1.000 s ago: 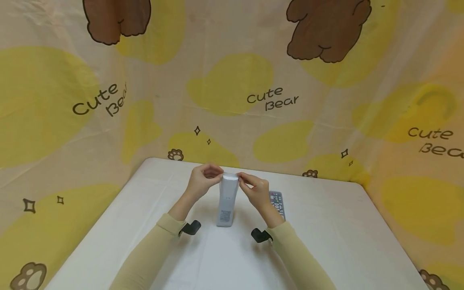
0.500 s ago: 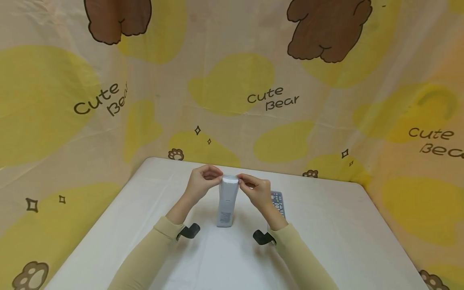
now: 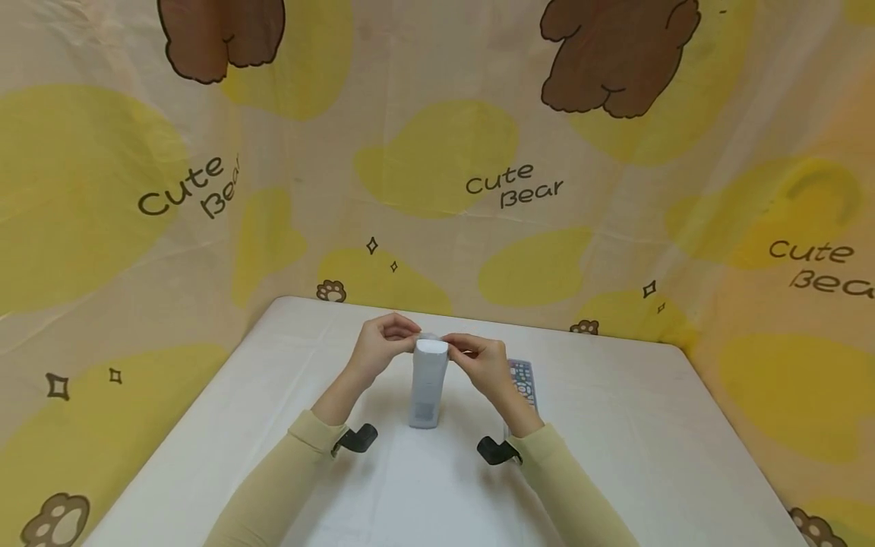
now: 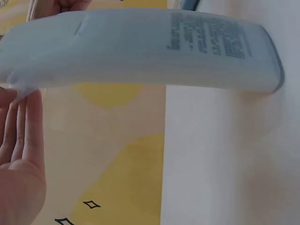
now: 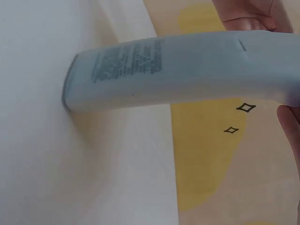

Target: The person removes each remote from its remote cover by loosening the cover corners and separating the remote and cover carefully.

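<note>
Nearest are the yellow sleeves (image 3: 263,482) reaching in from left and right, each with a black mount (image 3: 358,438) at the wrist, over the near part of the white table (image 3: 636,433). Between the wrists the white remote (image 3: 428,391) stands upright mid-table, printed side facing near; whether its foot touches the cloth-smooth surface is hard to tell. At right lies a second remote (image 3: 522,380), buttons up, its left edge and near end blocked by the right wrist and forearm. At the white remote's top, the left hand (image 3: 376,348) pinches clear film (image 4: 22,90) between thumb and fingertips; the right hand (image 3: 485,358) pinches the film's right side with thumb and forefinger. Farthest, just beyond the table's edge, hangs a bear-print curtain (image 3: 410,159).
</note>
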Demonstrator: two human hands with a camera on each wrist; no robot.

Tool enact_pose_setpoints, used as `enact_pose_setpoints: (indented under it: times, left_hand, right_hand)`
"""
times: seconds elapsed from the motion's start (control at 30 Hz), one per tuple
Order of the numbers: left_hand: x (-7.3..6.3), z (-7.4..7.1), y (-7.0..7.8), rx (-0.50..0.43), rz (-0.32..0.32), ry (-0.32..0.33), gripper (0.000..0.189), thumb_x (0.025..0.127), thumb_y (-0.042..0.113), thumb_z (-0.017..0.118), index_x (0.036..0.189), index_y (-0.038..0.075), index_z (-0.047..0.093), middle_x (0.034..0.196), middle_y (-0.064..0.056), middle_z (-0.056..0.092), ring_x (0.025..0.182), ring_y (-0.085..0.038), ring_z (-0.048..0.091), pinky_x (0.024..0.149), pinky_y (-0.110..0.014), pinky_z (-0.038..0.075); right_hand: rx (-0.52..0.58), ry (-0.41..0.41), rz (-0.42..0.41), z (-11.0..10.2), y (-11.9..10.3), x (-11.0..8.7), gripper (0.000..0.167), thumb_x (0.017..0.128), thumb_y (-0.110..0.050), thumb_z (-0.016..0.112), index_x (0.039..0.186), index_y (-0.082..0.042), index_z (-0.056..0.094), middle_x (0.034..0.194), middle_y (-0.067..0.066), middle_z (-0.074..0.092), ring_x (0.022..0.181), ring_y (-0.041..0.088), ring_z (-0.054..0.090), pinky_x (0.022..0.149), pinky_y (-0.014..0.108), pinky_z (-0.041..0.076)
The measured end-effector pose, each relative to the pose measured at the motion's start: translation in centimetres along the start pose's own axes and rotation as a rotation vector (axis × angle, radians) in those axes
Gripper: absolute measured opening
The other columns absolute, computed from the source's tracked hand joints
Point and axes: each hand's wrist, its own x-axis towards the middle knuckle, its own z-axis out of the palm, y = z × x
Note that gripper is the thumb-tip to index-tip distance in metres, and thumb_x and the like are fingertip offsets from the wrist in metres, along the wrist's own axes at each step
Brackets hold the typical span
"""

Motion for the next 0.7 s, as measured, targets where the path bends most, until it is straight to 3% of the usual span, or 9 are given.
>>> enact_pose_setpoints:
  times: [0.3,0.43,0.53,0.7]
  left_hand:
    - [-0.1,-0.4,-1.0,-0.028,-0.061,-0.061,0.024,0.084,0.01,0.071,0.106,0.002,0.065,0.1,-0.008,0.07,0.09,-0.019,0.068,0.081,-0.033,0.057]
    - [-0.3,-0.6,-0.8,0.001,-0.139,-0.081,0.024,0.087,0.014,0.068,0.107,0.002,0.065,0.106,-0.011,0.068,0.092,-0.021,0.066,0.082,-0.035,0.057]
    - [-0.5,-0.6,-1.0,0.025,-0.196,-0.102,0.024,0.09,0.018,0.065,0.107,0.002,0.066,0.107,-0.012,0.066,0.091,-0.022,0.066,0.081,-0.036,0.057]
    - [-0.7,-0.6,-1.2,0.038,-0.223,-0.102,0.026,0.09,0.021,0.065,0.105,0.001,0.067,0.103,-0.011,0.067,0.086,-0.02,0.067,0.081,-0.035,0.057]
  right_hand:
    - [0.187,-0.029,0.152,0.2,0.7,-0.1,0.018,0.086,0.001,0.065,0.102,0.01,0.067,0.098,0.027,0.068,0.079,0.001,0.067,0.074,0.026,0.058]
    - [0.286,-0.04,0.214,0.5,1.8,-0.1,0.022,0.085,0.0,0.067,0.105,0.01,0.066,0.102,0.031,0.066,0.082,0.003,0.068,0.077,0.03,0.058]
    - [0.312,-0.026,0.274,0.7,3.2,-0.1,0.024,0.085,-0.004,0.068,0.107,0.006,0.067,0.103,0.025,0.068,0.085,0.008,0.068,0.078,0.032,0.058]
    - [0.32,-0.033,0.371,0.7,4.2,-0.1,0.026,0.086,-0.01,0.068,0.11,0.001,0.067,0.1,0.013,0.07,0.086,0.013,0.068,0.079,0.033,0.058]
